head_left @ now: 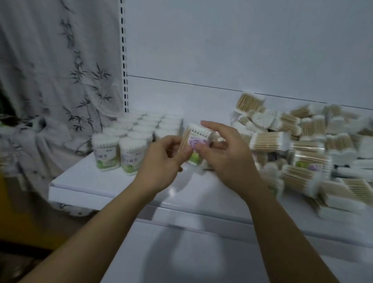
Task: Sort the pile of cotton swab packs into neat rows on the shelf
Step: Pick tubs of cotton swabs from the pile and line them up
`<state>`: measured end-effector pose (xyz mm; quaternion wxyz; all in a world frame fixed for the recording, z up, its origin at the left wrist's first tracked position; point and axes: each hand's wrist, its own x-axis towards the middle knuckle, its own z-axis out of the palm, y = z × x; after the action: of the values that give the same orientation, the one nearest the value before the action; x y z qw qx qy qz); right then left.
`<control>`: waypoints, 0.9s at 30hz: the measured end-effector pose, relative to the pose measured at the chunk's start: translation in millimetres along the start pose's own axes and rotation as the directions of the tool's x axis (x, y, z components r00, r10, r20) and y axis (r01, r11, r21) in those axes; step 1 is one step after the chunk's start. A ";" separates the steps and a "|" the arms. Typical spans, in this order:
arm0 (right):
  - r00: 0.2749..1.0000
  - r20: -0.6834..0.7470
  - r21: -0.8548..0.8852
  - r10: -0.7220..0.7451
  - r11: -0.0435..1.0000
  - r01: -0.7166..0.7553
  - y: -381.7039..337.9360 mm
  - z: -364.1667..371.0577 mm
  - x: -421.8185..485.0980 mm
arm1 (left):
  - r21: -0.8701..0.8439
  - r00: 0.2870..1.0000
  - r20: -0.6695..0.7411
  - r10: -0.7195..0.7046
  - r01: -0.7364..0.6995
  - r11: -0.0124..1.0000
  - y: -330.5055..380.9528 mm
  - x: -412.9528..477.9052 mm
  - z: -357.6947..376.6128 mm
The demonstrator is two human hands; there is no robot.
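Both hands on one item. Left hand (165,160): fingers curled, thumb pressed against the lower left of the label face, pinching the pack. Right hand (227,155): index finger hooked over the top edge, thumb on the label, other fingers curled behind, also pinching it. The item is a small clear-wrapped pack of wooden-stick cotton swabs (196,140) with white tips and a purple-and-green label. It's held roughly upright, slightly tilted, off the surface, above the white metal shelf (107,183).

Left of the held pack: rows of upright packs (135,136), white tips up, green labels facing front, standing at the shelf's left end, several rows deep. The held pack is just beside their right edge. Can't tell if it touches them; too blurred.

Right of the hands: loose pile of swab packs (318,150) lying at all angles, some on their sides, some end-on, heaped over each other, running to the right frame edge and back to the panel.

Behind: plain white back panel (237,43), with a white slotted upright (123,49) at its left edge. Left of that hangs a pale fabric curtain with dark bamboo print (51,58), bunched at the shelf's left end. Below: a second white shelf surface (190,268) with the arms' shadow on it. Label text unreadable.
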<state>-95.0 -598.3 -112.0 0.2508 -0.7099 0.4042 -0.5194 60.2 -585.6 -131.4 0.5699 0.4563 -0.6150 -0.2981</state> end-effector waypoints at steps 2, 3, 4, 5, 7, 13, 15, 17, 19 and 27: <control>1.000 0.001 0.026 -0.010 1.000 0.010 1.5 16.2 8.0 | 0.128 0.996 -0.089 0.022 -0.010 0.992 -3.2 -2.7 -6.6; 1.000 -0.004 0.020 -0.003 1.000 0.003 3.6 21.7 10.8 | 0.255 0.981 -0.168 0.093 -0.048 0.966 -4.1 -4.6 -11.5; 1.000 -0.017 -0.018 0.002 1.000 -0.003 6.0 27.8 14.1 | 0.391 0.941 -0.255 0.224 -0.111 0.914 -3.9 -6.9 -19.3; 0.999 -0.043 -0.096 0.008 0.995 -0.012 9.9 33.9 16.0 | 0.538 0.872 -0.300 0.388 -0.181 0.823 -3.7 -8.9 -27.7; 0.997 -0.077 -0.268 0.013 0.963 -0.033 18.7 45.3 14.5 | 0.792 0.765 -0.260 0.589 -0.181 0.584 -10.6 -9.3 -41.3; 0.999 -0.006 -0.429 0.038 0.902 -0.037 26.6 85.2 16.8 | 0.922 0.895 -0.163 0.414 -0.011 0.387 -54.9 -2.0 -48.5; 0.999 0.026 -0.443 0.030 0.896 -0.016 29.0 91.2 19.7 | 0.924 0.903 -0.158 0.398 -0.006 0.382 -62.8 -0.4 -45.6; 0.997 0.067 -0.436 0.038 0.900 -0.005 33.8 95.3 17.3 | 0.928 0.910 -0.151 0.385 -0.004 0.372 -67.8 0.8 -46.9; 0.997 0.063 -0.396 0.037 0.918 -0.009 38.0 96.5 12.7 | 0.937 0.915 -0.125 0.383 -0.018 0.349 -69.4 0.2 -48.9; 0.996 0.076 -0.387 -0.039 0.920 0.066 39.6 93.7 8.2 | 0.940 0.916 -0.148 0.372 0.013 0.342 -69.5 -1.0 -50.5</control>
<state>-18.3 -632.8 -169.7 0.1042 -0.7731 0.4714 -0.4114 124.7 -605.1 -184.7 0.3384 0.6684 -0.6138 0.2490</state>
